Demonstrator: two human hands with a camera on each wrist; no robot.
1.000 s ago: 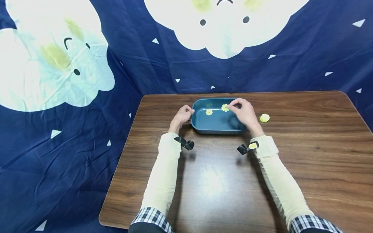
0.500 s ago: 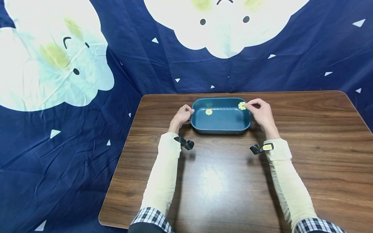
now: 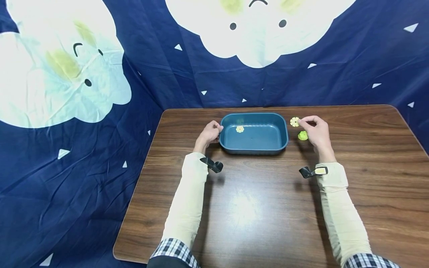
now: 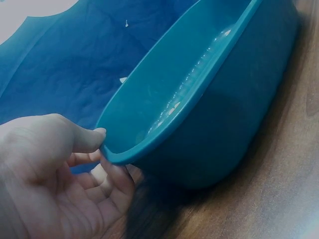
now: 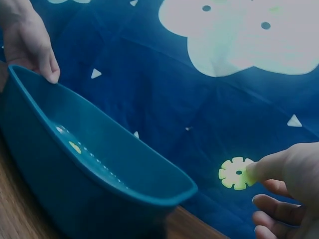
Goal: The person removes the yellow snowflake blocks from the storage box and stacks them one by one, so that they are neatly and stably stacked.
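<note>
A teal rectangular basin (image 3: 253,150) with rounded corners stands on the table. My left hand (image 3: 209,134) pinches its left rim between thumb and fingers, as the left wrist view shows closely. Inside the basin lies one yellow flower-shaped plastic disc (image 3: 238,129). To the right of the basin, my right hand (image 3: 317,134) holds another yellow flower-shaped disc (image 5: 229,175) by its edge between thumb and forefinger, raised above the table. Just below that hand is a small pile of yellow-green discs (image 3: 302,136) on the table, apart from the basin.
The brown wood-grain table (image 3: 248,230) reaches far to the right and toward me. Dark blue cloth (image 3: 187,82) with white cloud faces hangs behind and at the left, close to the table's back edge.
My right hand has moved right, carrying the disc from over the basin, past its right rim, to above the small pile. The left hand and the basin have stayed put.
</note>
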